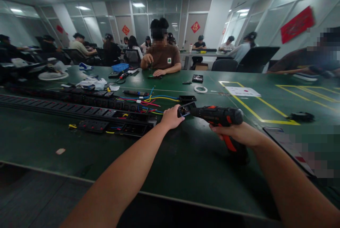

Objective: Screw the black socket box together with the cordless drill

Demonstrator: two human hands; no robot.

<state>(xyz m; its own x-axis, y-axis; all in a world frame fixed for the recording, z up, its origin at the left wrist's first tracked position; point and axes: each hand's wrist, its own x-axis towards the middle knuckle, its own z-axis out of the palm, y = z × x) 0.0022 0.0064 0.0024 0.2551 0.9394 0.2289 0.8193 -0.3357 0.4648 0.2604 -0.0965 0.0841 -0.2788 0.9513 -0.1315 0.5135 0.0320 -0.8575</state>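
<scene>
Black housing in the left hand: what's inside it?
Small, unidentifiable parts show inside the black housing. The power drill covers part of its right end, and the left hand its left edge; anything behind those is hidden.

The drill (pixel 216 114) looks matt plastic, the tabletop (pixel 186 169) smooth and glossy.

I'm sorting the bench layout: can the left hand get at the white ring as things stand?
Probably not without letting go: the left hand holds the black housing, with the drill pointed at it. The white ring itself looks uncovered on the green table, beyond the housing.
</scene>
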